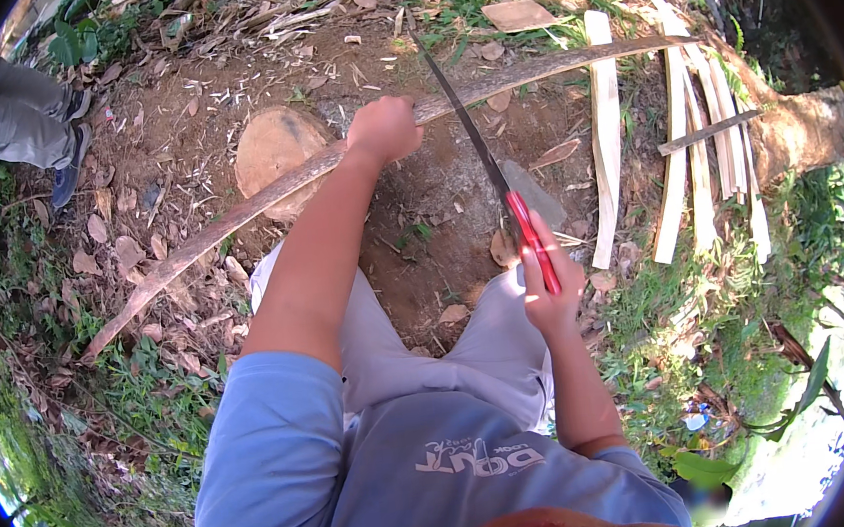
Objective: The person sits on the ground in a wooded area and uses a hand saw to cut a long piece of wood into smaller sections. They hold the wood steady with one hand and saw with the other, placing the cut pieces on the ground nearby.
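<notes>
The left hand [385, 129] is wrapped tight around a long curved bamboo strip [237, 214], which runs from the leaf litter at lower left up across a flat tree stump [272, 151] and on toward the upper right. The right hand [550, 287] is fisted on the red handle of a long knife [477, 143], whose blade slants up and crosses the strip just right of the left hand (touching or not, I cannot tell). Pale split slats [607, 137] lie on the ground to the right, well apart; another person's leg [13, 119] stands at upper left. Bare dirt lies between the knees.
</notes>
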Action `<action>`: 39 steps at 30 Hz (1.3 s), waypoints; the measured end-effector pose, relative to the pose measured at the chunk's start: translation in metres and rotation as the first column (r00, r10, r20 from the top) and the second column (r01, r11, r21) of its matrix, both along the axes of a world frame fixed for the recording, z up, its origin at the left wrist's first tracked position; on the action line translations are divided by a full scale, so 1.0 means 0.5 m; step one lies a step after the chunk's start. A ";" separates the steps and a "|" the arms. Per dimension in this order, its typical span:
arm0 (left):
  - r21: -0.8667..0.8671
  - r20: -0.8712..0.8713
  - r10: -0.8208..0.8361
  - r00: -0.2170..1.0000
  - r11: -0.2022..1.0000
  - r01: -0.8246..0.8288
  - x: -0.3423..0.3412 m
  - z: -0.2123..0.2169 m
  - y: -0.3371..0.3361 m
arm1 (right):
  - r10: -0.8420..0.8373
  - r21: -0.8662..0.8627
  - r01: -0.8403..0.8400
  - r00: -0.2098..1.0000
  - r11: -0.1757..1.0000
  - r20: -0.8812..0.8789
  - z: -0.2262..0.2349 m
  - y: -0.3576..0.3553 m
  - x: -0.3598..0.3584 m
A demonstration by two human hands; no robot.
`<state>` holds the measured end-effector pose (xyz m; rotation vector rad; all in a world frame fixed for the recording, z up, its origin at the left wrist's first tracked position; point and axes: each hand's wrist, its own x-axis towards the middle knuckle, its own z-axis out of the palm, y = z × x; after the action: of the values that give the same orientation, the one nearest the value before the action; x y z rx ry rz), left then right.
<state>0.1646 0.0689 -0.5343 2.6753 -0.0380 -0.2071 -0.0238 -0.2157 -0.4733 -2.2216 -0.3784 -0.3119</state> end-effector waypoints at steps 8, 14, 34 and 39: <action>-0.018 -0.038 0.031 0.999 0.999 -0.032 -0.002 0.013 -0.001 | 0.051 0.263 -0.066 0.997 0.963 0.062 -0.063 0.138 0.226; -0.006 -0.052 0.015 0.999 1.000 -0.015 0.006 -0.003 0.004 | -0.079 -0.037 0.075 0.992 0.996 -0.097 -0.096 -0.043 -0.052; 0.054 0.017 0.047 0.999 0.997 -0.048 0.003 0.003 -0.007 | 0.001 0.219 0.056 0.967 0.974 -0.253 0.098 0.116 0.179; 0.040 0.011 0.052 0.999 0.998 -0.053 -0.001 0.003 -0.004 | -0.099 0.015 0.100 0.992 0.995 -0.075 -0.042 0.008 -0.019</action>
<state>0.1639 0.0670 -0.5327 2.7143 0.0336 -0.1796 -0.0331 -0.2117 -0.4946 -2.2304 -0.2237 -0.2838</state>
